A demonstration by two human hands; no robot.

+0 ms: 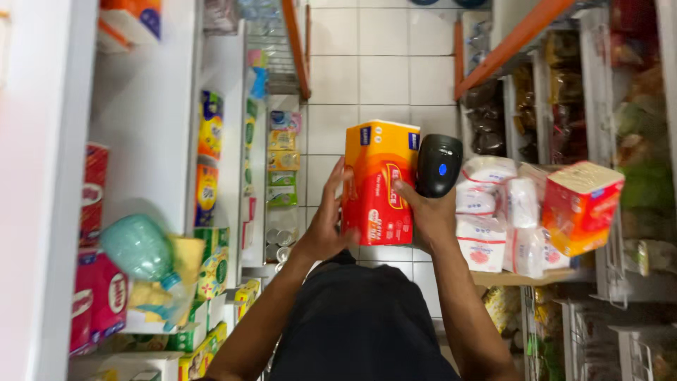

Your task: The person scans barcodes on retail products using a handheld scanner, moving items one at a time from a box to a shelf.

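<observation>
Both hands grip an orange and red tissue pack (379, 182), the left hand (326, 224) on its side, the right hand (428, 215) also clutching a black barcode scanner (438, 164) just beside it.

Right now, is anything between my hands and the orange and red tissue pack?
Nothing visible. The left hand grips the orange and red tissue pack by its left edge. The right hand touches its right edge while also holding a black handheld scanner beside the pack, not in front.

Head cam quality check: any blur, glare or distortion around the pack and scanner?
Head view: orange-red pack and black scanner fairly sharp; green bottle lower left motion-blurred; shelf edges bow from wide-angle distortion; white shelf at left looks overexposed; even light, no hard shadows.
</observation>
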